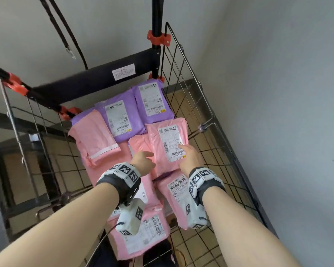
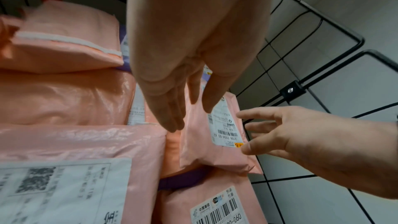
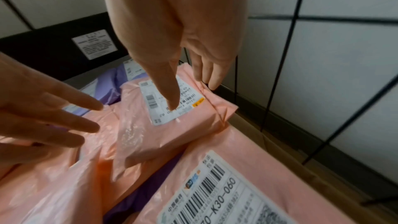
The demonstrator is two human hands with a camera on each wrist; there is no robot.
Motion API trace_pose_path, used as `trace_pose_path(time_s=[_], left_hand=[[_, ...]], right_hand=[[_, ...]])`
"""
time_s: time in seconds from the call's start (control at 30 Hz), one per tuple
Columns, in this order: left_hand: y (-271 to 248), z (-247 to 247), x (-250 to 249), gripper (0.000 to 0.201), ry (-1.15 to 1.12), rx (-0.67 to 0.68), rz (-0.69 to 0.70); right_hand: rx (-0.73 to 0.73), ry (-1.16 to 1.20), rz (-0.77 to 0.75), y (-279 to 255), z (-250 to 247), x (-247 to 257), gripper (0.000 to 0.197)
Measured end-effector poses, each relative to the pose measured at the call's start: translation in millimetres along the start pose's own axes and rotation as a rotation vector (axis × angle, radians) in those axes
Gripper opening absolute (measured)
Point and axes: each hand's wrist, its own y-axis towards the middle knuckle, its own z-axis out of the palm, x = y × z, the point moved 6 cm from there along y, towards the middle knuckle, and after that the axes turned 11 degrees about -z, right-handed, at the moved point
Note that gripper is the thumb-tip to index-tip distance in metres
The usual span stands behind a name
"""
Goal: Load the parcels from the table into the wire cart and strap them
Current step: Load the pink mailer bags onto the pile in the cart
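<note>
Soft, slick pink plastic mailer parcel [image 1: 167, 145] is lying in the black wire cart [image 1: 204, 120], directly under both hands. Left hand [image 1: 143, 160] and right hand [image 1: 189, 157] are spread flat, nothing gripped. Probably light and floppy; best pinched at the edges.

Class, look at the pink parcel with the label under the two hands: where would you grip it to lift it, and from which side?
Grip the pink parcel by its two long edges, coming from above. It lies flat, label up, on other parcels, its right edge close to the wire cart wall, so a side approach looks blocked. The left hand and right hand are open beside it.
</note>
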Motion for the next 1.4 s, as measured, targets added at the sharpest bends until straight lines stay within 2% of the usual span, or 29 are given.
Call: trace_pose_path(time_s=[0.1,0.27,0.43,0.63,0.87,1.0,1.1,1.27,1.4], left_hand=[[-33,-20,-1,0.038,0.109,-0.118,0.082],[-97,-74,7,0.036,0.268,-0.350,0.176],[-164,-134,39,0.037,0.183,-0.523,0.176],[-233,-208,100,0.035,0.055,-0.704,0.160],[-283,-299,205,0.036,-0.018,-0.799,0.068],[-302,-365,271,0.036,-0.051,-0.859,0.023],[-307,-415,317,0.036,-0.065,-0.887,0.010],[-297,-492,386,0.036,-0.118,-0.880,-0.006],[-275,-542,425,0.043,-0.138,-0.853,-0.047]], right_hand=[[0.094,-0.124,-0.119,-10,-10,30,0.058],[0.171,-0.266,-0.326,-34,-28,103,0.059],[0.198,-0.371,-0.526,-70,-23,183,0.046],[0.242,-0.431,-0.727,-122,11,290,0.046],[0.285,-0.459,-0.884,-178,93,406,0.041],[0.324,-0.477,-0.922,-206,156,464,0.040],[0.330,-0.477,-0.897,-219,202,503,0.040],[0.360,-0.432,-0.812,-228,279,559,0.040],[0.393,-0.266,-0.684,-221,341,592,0.044]])
